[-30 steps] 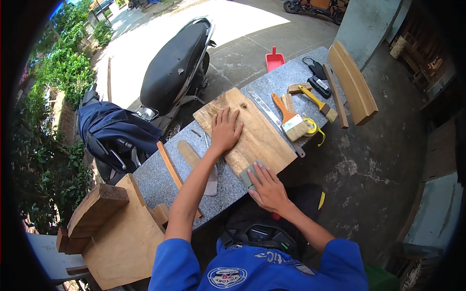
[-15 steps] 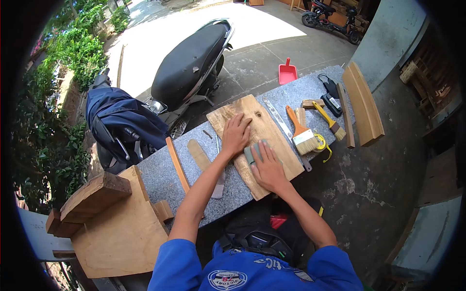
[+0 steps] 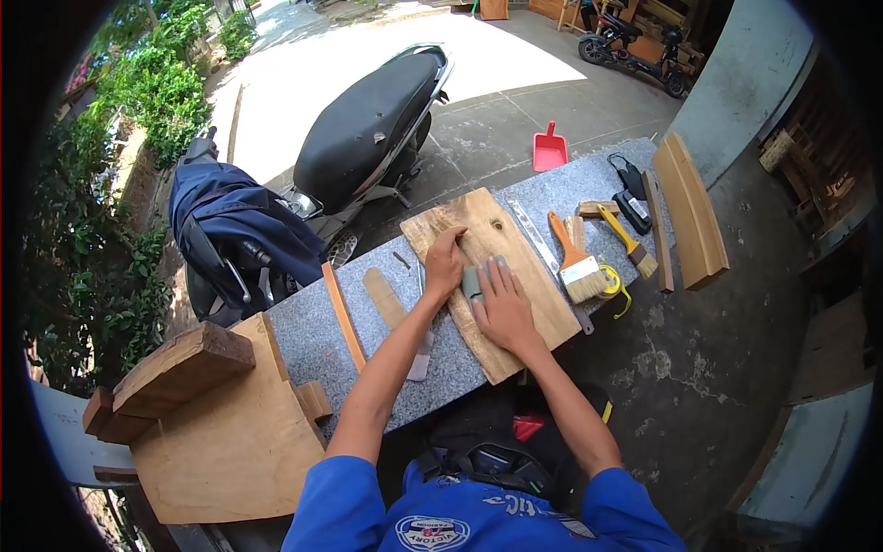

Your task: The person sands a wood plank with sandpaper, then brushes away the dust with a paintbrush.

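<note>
A wooden board (image 3: 543, 308) with a knot near its far end lies across the speckled stone-topped bench (image 3: 303, 322). At the board's left edge, my left hand (image 3: 445, 267) is closed on it, fingers curled at the rim. My right hand (image 3: 504, 308) presses down on a grey-green sanding block (image 3: 472, 283), fingers stretched over it, partly hiding it. Left of the board lie a flat wooden strip (image 3: 384, 296) and a thin wood stick (image 3: 342, 317). Along its right side are a metal ruler (image 3: 533, 230) and a wide paintbrush (image 3: 578, 267).
A smaller yellow-handled brush (image 3: 630, 241), a yellow coiled item (image 3: 612, 281) and a black device (image 3: 632, 212) sit on the right. Thick planks (image 3: 690, 216) stand at the bench's right end; wood blocks (image 3: 189, 368) rest at left. A scooter (image 3: 368, 129) and red dustpan (image 3: 550, 150) are beyond.
My left hand has gone from lying flat on the board to curling at its left edge. My right hand and the block have shifted only slightly. The whole view has moved a little.
</note>
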`<state>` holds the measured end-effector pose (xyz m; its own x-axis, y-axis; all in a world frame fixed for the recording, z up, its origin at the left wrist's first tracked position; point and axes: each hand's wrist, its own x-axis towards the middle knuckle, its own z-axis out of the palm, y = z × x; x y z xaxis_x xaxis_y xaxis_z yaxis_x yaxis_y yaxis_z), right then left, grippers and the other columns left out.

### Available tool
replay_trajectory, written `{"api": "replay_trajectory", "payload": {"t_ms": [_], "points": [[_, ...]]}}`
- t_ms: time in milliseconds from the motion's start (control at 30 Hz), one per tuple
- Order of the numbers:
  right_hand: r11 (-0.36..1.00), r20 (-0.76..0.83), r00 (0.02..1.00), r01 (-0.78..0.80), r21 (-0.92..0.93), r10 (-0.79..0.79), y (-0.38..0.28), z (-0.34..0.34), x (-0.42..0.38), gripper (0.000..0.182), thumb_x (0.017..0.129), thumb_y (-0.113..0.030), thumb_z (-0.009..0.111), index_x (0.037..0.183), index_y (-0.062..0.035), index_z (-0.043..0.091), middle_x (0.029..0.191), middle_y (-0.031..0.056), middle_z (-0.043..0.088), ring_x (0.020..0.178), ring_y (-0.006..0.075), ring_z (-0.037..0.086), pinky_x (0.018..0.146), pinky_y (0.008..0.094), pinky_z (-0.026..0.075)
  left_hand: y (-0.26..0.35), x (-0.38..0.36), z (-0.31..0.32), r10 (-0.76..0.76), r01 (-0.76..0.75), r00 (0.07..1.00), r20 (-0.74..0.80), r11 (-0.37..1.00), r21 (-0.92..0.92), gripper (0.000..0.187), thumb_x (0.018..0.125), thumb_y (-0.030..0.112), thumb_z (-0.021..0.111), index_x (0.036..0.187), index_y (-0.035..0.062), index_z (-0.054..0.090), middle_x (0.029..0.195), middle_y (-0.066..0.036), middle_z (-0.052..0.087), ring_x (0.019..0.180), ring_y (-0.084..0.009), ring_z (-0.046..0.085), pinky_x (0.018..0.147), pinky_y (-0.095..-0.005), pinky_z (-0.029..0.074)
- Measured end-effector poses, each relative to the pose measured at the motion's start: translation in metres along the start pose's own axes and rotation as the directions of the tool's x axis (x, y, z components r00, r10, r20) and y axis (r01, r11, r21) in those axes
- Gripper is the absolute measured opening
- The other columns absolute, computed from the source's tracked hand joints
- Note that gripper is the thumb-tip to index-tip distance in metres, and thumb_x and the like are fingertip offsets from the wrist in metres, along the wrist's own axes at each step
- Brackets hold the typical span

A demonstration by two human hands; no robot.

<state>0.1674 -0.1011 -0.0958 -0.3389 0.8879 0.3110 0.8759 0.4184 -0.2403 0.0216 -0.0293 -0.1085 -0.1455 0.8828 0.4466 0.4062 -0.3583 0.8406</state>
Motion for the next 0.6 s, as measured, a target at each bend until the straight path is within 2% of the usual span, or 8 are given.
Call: {"api": "replay_trajectory", "payload": {"t_ms": [67, 167, 267, 300, 400, 433, 533, 600], "points": [[0.975, 0.057, 0.983, 0.166, 0.148, -0.176, -0.004, -0.002, -0.003, 0.058, 0.083, -0.031, 0.048, 0.129, 0.0026, 0.038, 0.137, 0.0213, 0.033, 0.129, 0.0317, 0.029, 0.107, 0.0412, 0.021, -0.001, 0.003, 0.001, -0.072, 0.072, 0.997, 0.007, 0.995, -0.067, 0.026, 0.086, 0.004, 0.040, 0.103, -0.0005, 0.059, 0.097, -0.015, 0.063, 0.093, -0.0272, 0.059, 0.085, -0.0319, 0.044], [0.965, -0.144, 0.990, 0.034, 0.258, 0.003, -0.007, -0.015, 0.001, 0.052, 0.080, -0.022, 0.053, 0.125, 0.0011, 0.042, 0.131, 0.0216, 0.038, 0.126, 0.0345, 0.032, 0.105, 0.0414, 0.024, -0.017, 0.008, 0.000, -0.222, 0.222, 0.975, 0.032, 0.934, -0.279, 0.024, 0.089, 0.010, 0.043, 0.101, -0.0016, 0.061, 0.098, -0.008, 0.063, 0.093, -0.0145, 0.057, 0.085, -0.0264, 0.043], [0.915, -0.260, 0.936, -0.126, 0.383, 0.238, -0.001, -0.020, -0.008, 0.048, 0.078, -0.016, 0.056, 0.121, 0.0019, 0.045, 0.125, 0.0212, 0.042, 0.120, 0.0355, 0.037, 0.102, 0.0420, 0.028, -0.001, 0.021, -0.015, -0.339, 0.315, 0.940, -0.042, 0.908, -0.275, 0.024, 0.088, 0.011, 0.045, 0.101, -0.0021, 0.061, 0.096, -0.007, 0.063, 0.092, -0.0131, 0.056, 0.082, -0.0261, 0.043], [0.882, -0.273, 0.909, -0.175, 0.437, 0.315, 0.004, -0.023, -0.010, 0.047, 0.077, -0.014, 0.056, 0.120, 0.0023, 0.046, 0.123, 0.0212, 0.044, 0.118, 0.0358, 0.039, 0.100, 0.0424, 0.029, 0.006, 0.023, -0.019, -0.209, 0.186, 0.968, -0.137, 0.968, -0.167, 0.026, 0.087, 0.019, 0.049, 0.096, -0.0024, 0.061, 0.093, -0.009, 0.064, 0.085, -0.0179, 0.060, 0.077, -0.0293, 0.045], [0.802, -0.229, 0.909, -0.162, 0.575, 0.348, 0.005, -0.030, -0.024, 0.043, 0.075, -0.011, 0.056, 0.116, 0.0030, 0.048, 0.119, 0.0220, 0.046, 0.110, 0.0364, 0.044, 0.095, 0.0432, 0.033, 0.045, 0.014, -0.037, -0.284, 0.280, 0.958, -0.047, 0.882, 0.378, 0.034, 0.082, 0.031, 0.056, 0.089, -0.0015, 0.060, 0.091, -0.015, 0.065, 0.081, -0.0291, 0.062, 0.073, -0.0341, 0.047], [0.830, -0.203, 0.927, -0.167, 0.532, 0.316, 0.004, -0.030, -0.028, 0.043, 0.075, -0.011, 0.055, 0.115, 0.0028, 0.049, 0.119, 0.0218, 0.046, 0.109, 0.0363, 0.045, 0.094, 0.0429, 0.034, 0.090, 0.010, -0.045, -0.506, 0.417, 0.862, 0.045, 0.756, 0.504, 0.047, 0.076, 0.042, 0.058, 0.098, 0.0000, 0.055, 0.094, -0.023, 0.062, 0.089, -0.0352, 0.060, 0.077, -0.0394, 0.047], [0.893, -0.165, 0.958, -0.147, 0.425, 0.236, 0.001, -0.027, -0.036, 0.040, 0.076, -0.010, 0.055, 0.113, 0.0022, 0.051, 0.117, 0.0208, 0.049, 0.105, 0.0359, 0.047, 0.091, 0.0420, 0.037, 0.102, -0.018, -0.032, -0.563, 0.315, 0.810, 0.164, 0.653, 0.688, 0.057, 0.073, 0.036, 0.065, 0.113, 0.0014, 0.043, 0.090, -0.028, 0.060, 0.087, -0.0386, 0.060, 0.074, -0.0419, 0.048], [0.917, -0.216, 0.954, -0.114, 0.383, 0.209, 0.000, -0.028, -0.037, 0.038, 0.076, -0.010, 0.055, 0.112, 0.0018, 0.052, 0.114, 0.0195, 0.052, 0.104, 0.0356, 0.048, 0.090, 0.0411, 0.038, 0.082, -0.037, -0.027, -0.431, 0.239, 0.869, 0.243, 0.795, 0.557, 0.060, 0.071, 0.026, 0.067, 0.118, 0.0026, 0.037, 0.089, -0.029, 0.060, 0.085, -0.0411, 0.060, 0.073, -0.0430, 0.048]]}}
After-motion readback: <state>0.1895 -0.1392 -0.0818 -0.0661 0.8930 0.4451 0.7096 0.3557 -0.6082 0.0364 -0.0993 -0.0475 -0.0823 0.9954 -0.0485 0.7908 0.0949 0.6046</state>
